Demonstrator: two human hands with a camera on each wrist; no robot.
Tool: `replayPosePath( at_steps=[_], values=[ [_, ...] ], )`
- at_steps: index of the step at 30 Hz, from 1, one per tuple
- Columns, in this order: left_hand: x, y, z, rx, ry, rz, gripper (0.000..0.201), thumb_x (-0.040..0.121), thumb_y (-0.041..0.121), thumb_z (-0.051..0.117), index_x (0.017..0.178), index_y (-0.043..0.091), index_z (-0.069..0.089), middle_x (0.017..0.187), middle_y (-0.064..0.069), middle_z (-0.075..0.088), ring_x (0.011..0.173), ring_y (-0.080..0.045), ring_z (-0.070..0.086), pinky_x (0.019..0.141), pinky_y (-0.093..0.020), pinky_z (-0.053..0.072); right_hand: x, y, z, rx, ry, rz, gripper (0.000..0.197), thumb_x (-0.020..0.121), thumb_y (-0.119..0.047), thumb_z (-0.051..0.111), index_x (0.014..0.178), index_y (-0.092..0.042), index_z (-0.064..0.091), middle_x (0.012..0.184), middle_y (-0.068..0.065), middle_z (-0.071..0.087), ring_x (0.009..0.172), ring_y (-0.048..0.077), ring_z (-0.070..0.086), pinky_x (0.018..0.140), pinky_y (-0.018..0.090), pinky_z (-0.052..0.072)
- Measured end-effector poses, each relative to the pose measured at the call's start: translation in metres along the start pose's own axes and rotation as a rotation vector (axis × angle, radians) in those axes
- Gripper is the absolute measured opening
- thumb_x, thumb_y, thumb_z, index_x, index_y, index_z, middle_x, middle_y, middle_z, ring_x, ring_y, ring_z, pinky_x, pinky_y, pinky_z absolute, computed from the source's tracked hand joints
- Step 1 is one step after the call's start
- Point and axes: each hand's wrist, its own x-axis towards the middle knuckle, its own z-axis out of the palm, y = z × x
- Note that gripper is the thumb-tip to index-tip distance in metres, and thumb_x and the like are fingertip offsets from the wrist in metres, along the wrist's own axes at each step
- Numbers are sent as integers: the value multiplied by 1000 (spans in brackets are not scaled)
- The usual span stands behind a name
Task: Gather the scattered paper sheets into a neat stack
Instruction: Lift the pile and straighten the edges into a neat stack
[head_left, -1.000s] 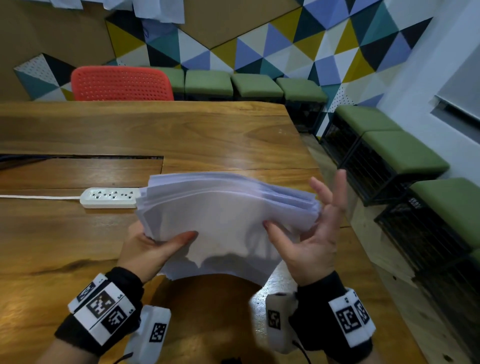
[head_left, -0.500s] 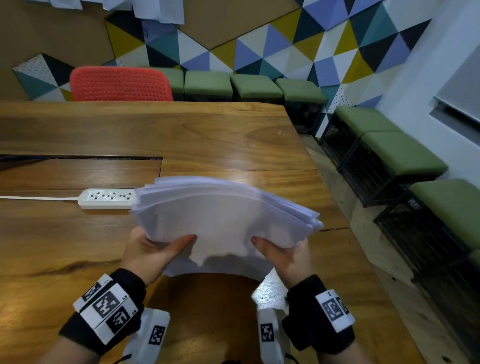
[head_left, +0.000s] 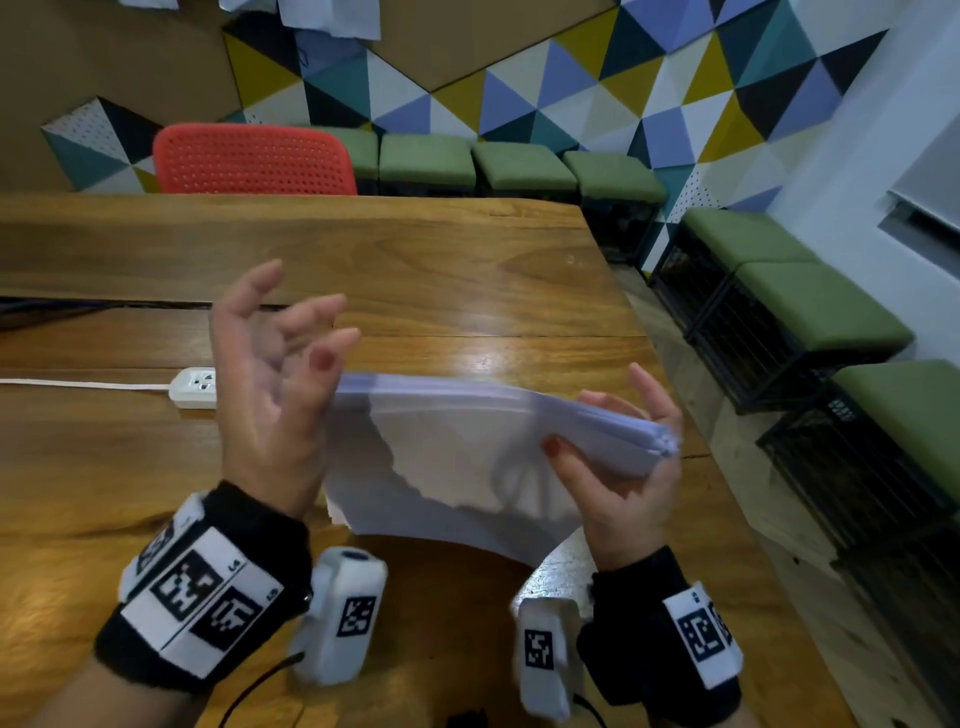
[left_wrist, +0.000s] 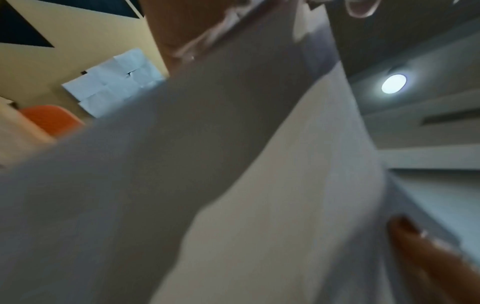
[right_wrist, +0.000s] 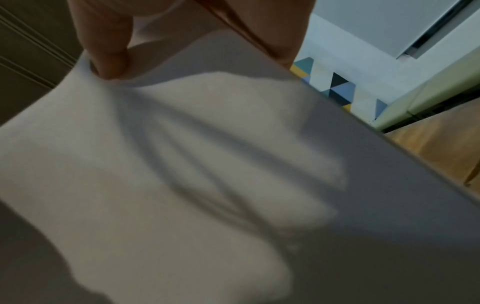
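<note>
A stack of white paper sheets (head_left: 467, 431) is held on edge just above the wooden table (head_left: 415, 260), sagging toward me. My right hand (head_left: 608, 421) grips its right end, thumb on the near face and fingers behind. My left hand (head_left: 291, 332) is raised at the stack's left end, fingers spread and loosely bent, holding nothing; its palm is at the sheets' left edge. In the right wrist view the thumb (right_wrist: 109, 51) presses into the paper (right_wrist: 182, 164). The left wrist view is mostly filled by blurred paper (left_wrist: 233, 164).
A white power strip (head_left: 195, 387) with its cord lies on the table to the left, behind my left hand. A red chair (head_left: 254, 158) stands at the far side. Green stools (head_left: 519, 166) line the wall and the right. The table's right edge is close to my right hand.
My left hand has let go of the stack and lifted, fingers spreading at its left edge. The right hand keeps its grip, and the stack has shifted right.
</note>
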Motion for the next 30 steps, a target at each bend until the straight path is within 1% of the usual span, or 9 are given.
replayPosePath(
  at_steps=[4, 8, 14, 18, 20, 22, 24, 27, 30],
  values=[
    [9, 5, 14, 20, 125, -41, 53, 67, 52, 68, 109, 33, 41, 85, 8, 69, 82, -15, 66, 83, -32, 54, 2, -2, 3, 35, 3, 0, 96, 51, -22, 79, 135, -10, 34, 106, 18, 58, 93, 15, 65, 73, 21, 56],
    [7, -11, 11, -1, 183, -119, 39, 66, 47, 67, 97, 29, 52, 61, 18, 63, 61, 0, 53, 64, -22, 46, 1, 3, 1, -53, -2, 2, 90, 52, -25, 81, 132, -15, 39, 101, 3, 58, 88, 11, 66, 68, 19, 56],
    [7, -12, 16, -15, 161, -132, 37, 64, 58, 63, 87, 31, 55, 77, -6, 64, 72, -25, 53, 64, -31, 46, 1, 15, 3, -60, -57, -49, 20, 63, -22, 77, 81, -26, 72, 82, -14, 73, 76, 4, 68, 67, 19, 55],
    [12, -21, 6, -162, 147, -188, 65, 52, 73, 68, 98, 30, 53, 85, -4, 68, 82, -20, 62, 74, -28, 50, 5, 15, -1, -22, -31, -29, 32, 67, -2, 77, 77, -33, 75, 76, -17, 74, 73, 1, 69, 65, 16, 54],
    [6, -31, -5, -143, -28, -217, 84, 42, 75, 73, 109, 29, 51, 103, -4, 68, 97, -22, 64, 80, -33, 52, 10, 12, -3, 15, 11, -23, 27, 67, 3, 72, 73, -23, 76, 74, -16, 74, 73, -1, 69, 64, 13, 54],
    [-7, -37, -8, -64, -211, -325, 85, 36, 61, 82, 107, 22, 56, 90, 10, 73, 84, -4, 68, 65, -20, 55, 12, 11, -3, 4, 23, -19, 19, 67, 1, 72, 80, -13, 72, 74, -17, 73, 73, -2, 68, 64, 13, 53],
    [-19, -45, -4, 16, -209, -402, 49, 50, 35, 82, 92, 22, 61, 75, 12, 73, 73, 4, 67, 57, -13, 52, 11, 10, 0, -96, -41, -5, 18, 70, -2, 73, 87, -9, 69, 77, -21, 73, 74, -4, 68, 65, 13, 53],
    [-24, -48, 3, 72, -132, -345, 21, 78, 4, 67, 85, 24, 61, 76, 5, 71, 74, 2, 67, 58, -14, 53, 5, 10, 2, -255, -164, -2, 27, 78, -5, 70, 93, -26, 62, 81, -36, 67, 77, -12, 65, 64, 7, 50],
    [-26, -41, 6, 48, -43, -339, 24, 81, 7, 64, 86, 30, 59, 79, 11, 70, 79, 2, 65, 59, -12, 52, -3, 9, 4, -312, -115, -102, 32, 80, -7, 65, 94, -35, 57, 85, -40, 64, 82, -14, 64, 67, 7, 51]
  ],
)
